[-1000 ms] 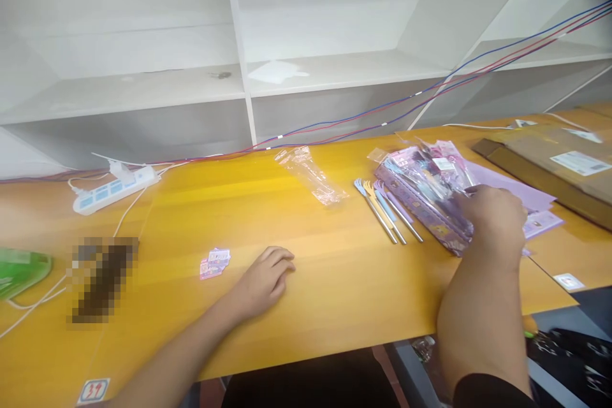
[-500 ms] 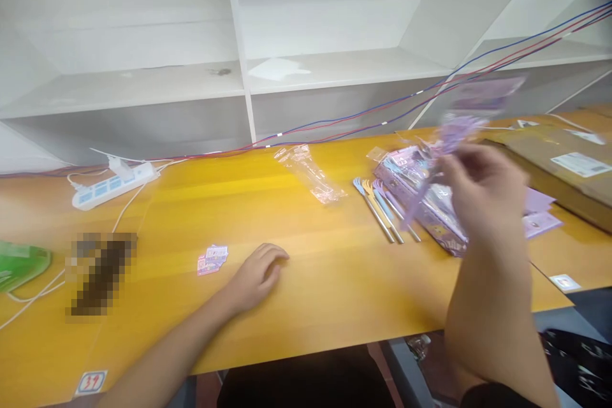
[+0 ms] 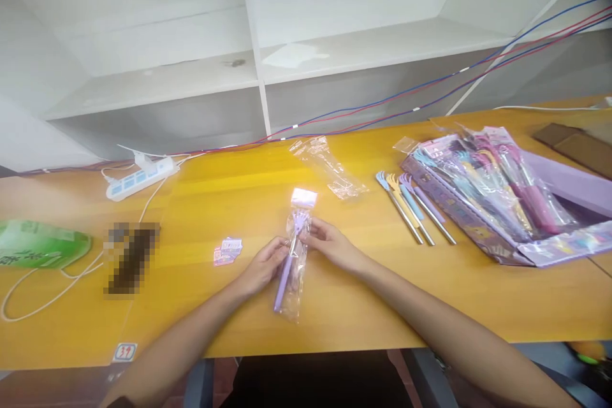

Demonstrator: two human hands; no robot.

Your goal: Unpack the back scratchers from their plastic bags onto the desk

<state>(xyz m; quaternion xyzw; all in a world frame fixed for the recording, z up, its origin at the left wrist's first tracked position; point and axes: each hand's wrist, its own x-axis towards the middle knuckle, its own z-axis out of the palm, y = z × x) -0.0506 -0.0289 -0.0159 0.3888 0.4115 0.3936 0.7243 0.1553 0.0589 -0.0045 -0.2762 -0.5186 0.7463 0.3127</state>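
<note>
A purple back scratcher in a clear plastic bag with a pale header card is held upright-slanting in front of me. My left hand grips the bag's left side around the shaft. On the other side, my right hand pinches the bag just below the claw end. Two small printed cards, partly overlapping, lie left of my left hand. An emptied-looking clear plastic bag rests farther back. Right of it, several unwrapped back scratchers in blue, yellow and purple lie side by side.
An open purple printed box at the right holds several bagged back scratchers. A white power strip with cables and a green packet are at the left. Brown cardboard lies at the far right.
My right hand has brought the bagged purple back scratcher from above the box to the middle. My left hand has closed on it too. The view has shifted.
</note>
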